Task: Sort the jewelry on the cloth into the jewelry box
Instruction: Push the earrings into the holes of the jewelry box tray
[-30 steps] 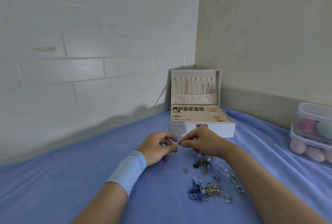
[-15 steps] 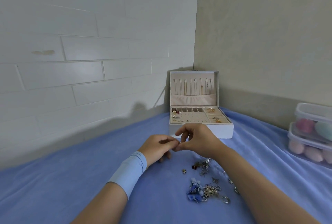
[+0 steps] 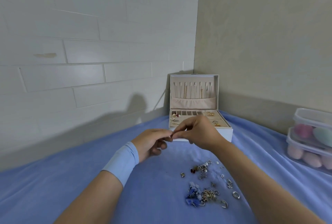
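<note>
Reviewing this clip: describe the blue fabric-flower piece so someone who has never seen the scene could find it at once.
Start from the blue cloth covering the surface, then look at the loose jewelry pile near the right forearm. The blue fabric-flower piece sits at the pile's lower left edge, beside a gold tangle; it is the only soft, blue item among small metal pieces.

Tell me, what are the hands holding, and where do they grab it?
Both hands, left and right, pinch one tiny piece of jewelry between their fingertips, in front of the jewelry box. It is too small to tell what it is or which part is gripped.
</note>
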